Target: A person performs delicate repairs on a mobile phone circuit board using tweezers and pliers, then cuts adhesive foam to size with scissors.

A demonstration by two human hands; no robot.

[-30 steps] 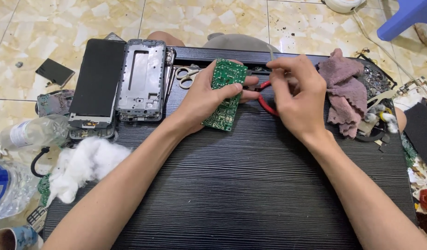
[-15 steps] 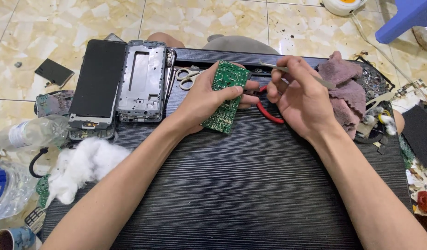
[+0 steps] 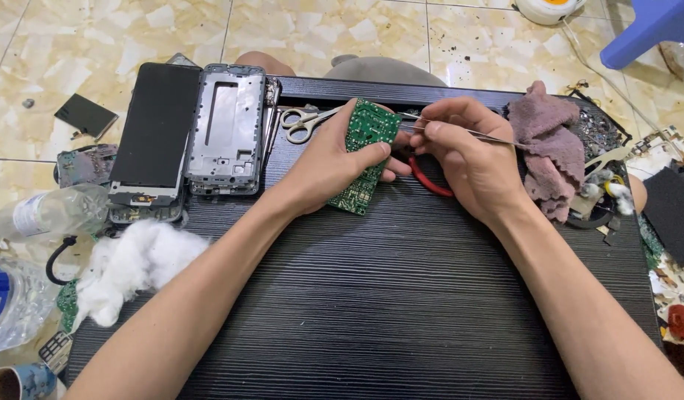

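Left of the worktop [image 3: 401, 318], a wad of white cotton [image 3: 131, 267] lies beside a dark phone screen [image 3: 155, 126] and a bare metal phone frame [image 3: 227, 127]; scissors [image 3: 306, 122] lie just behind the hands.

The left hand [image 3: 334, 167] is clamped on a green circuit board [image 3: 364, 155], thumb across its face, holding it tilted up with its lower edge at or near the worktop. The right hand [image 3: 472, 159] is pinched shut on thin metal tweezers [image 3: 468, 133], the tip meeting the board's upper right edge. A red-handled tool [image 3: 429, 181] lies under the right hand; a pink rag [image 3: 553, 144] sits further right.

Judgement: the step in hand appears to be picking at a part on the board. The next move calls for a steady left grip and fine tip control, since the parts are small.

Against the earlier frames, the board stands at much the same tilt, while the right hand has drawn back rightward and now presents the tweezers more nearly level.
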